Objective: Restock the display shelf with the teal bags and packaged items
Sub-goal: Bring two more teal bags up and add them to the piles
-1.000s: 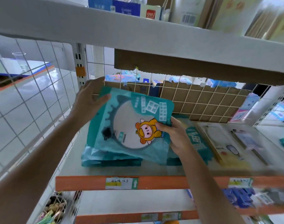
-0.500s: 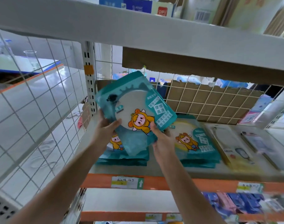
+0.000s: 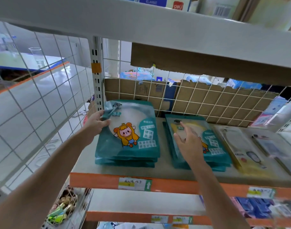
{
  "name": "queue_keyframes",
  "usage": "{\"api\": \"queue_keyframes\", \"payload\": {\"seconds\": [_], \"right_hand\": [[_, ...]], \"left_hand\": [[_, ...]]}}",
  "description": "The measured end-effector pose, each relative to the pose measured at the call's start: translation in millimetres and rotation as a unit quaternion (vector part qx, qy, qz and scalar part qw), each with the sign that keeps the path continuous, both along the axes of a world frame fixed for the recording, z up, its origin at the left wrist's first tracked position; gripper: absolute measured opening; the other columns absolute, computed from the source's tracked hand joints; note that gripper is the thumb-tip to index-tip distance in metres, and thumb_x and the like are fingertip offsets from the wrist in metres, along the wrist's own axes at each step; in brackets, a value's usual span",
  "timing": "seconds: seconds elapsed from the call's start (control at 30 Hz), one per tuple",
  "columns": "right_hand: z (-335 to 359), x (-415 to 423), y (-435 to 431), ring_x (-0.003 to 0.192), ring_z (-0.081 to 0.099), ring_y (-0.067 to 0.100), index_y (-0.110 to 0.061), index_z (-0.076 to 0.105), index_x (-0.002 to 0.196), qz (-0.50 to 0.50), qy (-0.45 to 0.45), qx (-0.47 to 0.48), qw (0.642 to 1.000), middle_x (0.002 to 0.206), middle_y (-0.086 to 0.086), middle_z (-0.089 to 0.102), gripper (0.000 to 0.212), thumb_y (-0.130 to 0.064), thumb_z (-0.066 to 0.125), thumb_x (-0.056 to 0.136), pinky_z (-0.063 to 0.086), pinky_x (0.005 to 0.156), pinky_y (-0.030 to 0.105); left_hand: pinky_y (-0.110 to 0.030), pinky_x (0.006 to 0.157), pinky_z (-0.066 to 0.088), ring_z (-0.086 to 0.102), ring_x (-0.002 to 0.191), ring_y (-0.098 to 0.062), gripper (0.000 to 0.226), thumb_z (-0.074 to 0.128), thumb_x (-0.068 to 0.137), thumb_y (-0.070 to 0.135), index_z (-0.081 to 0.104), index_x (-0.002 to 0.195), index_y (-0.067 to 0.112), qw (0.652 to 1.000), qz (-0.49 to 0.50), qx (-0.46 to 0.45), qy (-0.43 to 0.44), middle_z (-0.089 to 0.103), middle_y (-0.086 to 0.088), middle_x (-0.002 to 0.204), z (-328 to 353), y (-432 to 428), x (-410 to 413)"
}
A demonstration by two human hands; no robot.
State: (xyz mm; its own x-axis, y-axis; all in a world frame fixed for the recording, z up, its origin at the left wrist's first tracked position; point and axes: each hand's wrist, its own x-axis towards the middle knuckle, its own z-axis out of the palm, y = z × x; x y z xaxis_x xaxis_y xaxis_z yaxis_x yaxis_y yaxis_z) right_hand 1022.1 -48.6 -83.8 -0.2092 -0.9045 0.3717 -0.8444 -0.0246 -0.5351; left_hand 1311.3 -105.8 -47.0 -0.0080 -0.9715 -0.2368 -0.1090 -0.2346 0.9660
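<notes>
A teal bag (image 3: 130, 129) with a yellow cartoon figure lies on top of a small stack at the left end of the shelf (image 3: 158, 169). My left hand (image 3: 96, 123) pinches that bag at its upper left edge, thumb on its face. My right hand (image 3: 188, 139) hovers with fingers spread over a second stack of teal bags (image 3: 214, 146) just to the right, holding nothing. Flat yellow and clear packaged items (image 3: 245, 152) lie further right on the same shelf.
A white wire grid (image 3: 34, 103) closes the shelf's left side and a wire back panel (image 3: 207, 103) backed by cardboard stands behind. The upper shelf board (image 3: 141, 23) hangs low overhead. Orange shelf edges (image 3: 174, 185) with price tags run below; a wire basket (image 3: 65, 207) of small items hangs lower left.
The teal bag went from held upright in both hands to lying flat on the left stack. My right hand let go and moved right over the second stack; my left hand moved to the bag's top corner.
</notes>
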Motion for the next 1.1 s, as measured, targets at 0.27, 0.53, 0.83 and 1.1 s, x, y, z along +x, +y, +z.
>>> {"api": "queue_keyframes", "payload": {"seconds": [0.27, 0.53, 0.83, 1.1], "right_hand": [[-8, -22, -18, 0.143, 0.016, 0.025, -0.028, 0.024, 0.147, -0.021, 0.187, 0.182, 0.965, 0.156, 0.000, 0.021, 0.059, -0.054, 0.034, 0.094, 0.014, 0.114, 0.048], [-11, -20, -15, 0.144, 0.014, 0.024, -0.029, 0.020, 0.148, -0.030, 0.217, 0.181, 0.959, 0.157, -0.002, 0.017, 0.061, -0.057, 0.030, 0.094, 0.014, 0.114, 0.048], [-10, -17, -14, 0.144, 0.013, 0.025, -0.028, 0.018, 0.148, -0.035, 0.215, 0.199, 0.956, 0.157, -0.001, 0.014, 0.063, -0.058, 0.029, 0.094, 0.015, 0.114, 0.048], [-8, -15, -12, 0.145, 0.010, 0.026, -0.028, 0.014, 0.149, -0.037, 0.217, 0.209, 0.953, 0.158, 0.000, 0.010, 0.066, -0.059, 0.030, 0.094, 0.013, 0.114, 0.049]], "left_hand": [[-0.047, 0.092, 0.049, 0.055, 0.107, -0.031, 0.039, 0.047, 0.095, 0.008, 0.048, 0.132, 0.020, 0.999, 0.015, 0.030, -0.039, 0.056, -0.009, 0.108, -10, -3, -7], [-0.025, 0.066, 0.046, 0.051, 0.084, -0.017, 0.039, 0.045, 0.095, 0.003, 0.049, 0.132, 0.013, 0.997, 0.047, -0.004, -0.064, 0.053, -0.001, 0.100, -18, -3, -13], [-0.027, 0.066, 0.048, 0.051, 0.078, -0.014, 0.040, 0.046, 0.095, 0.004, 0.047, 0.134, 0.012, 0.994, 0.082, -0.015, -0.069, 0.049, 0.006, 0.087, -26, -2, -15], [-0.034, 0.081, 0.041, 0.046, 0.101, -0.023, 0.042, 0.046, 0.094, 0.000, 0.048, 0.134, 0.012, 0.994, 0.079, -0.013, -0.073, 0.050, -0.008, 0.117, -28, -6, -12]]}}
